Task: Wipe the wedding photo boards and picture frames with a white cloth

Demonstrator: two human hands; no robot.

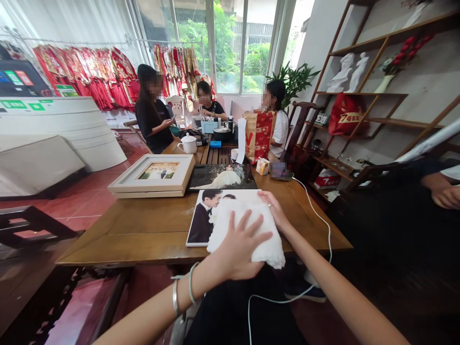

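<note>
**White cloth over a photo panel on a crowded table**

In the head view, the photo panel lies at the table's near edge, the cloth covering much of its right side and hanging past its lower edge. The left hand is spread wide, flat on the cloth. The right hand is at the panel's upper right corner; I cannot tell how firmly it grips.

Just behind the panel lies a dark photo print, and to the left a stack of pale picture frames takes up that side. A white cable runs down the table's right side, over the edge, from a blurred device beside a small box. Farther back stand a lidded mug, a black bowl and a red-and-brown paper bag, which partly hides a person in white. Two people in black, one on the left and one at the far end, are also at the table.
</note>
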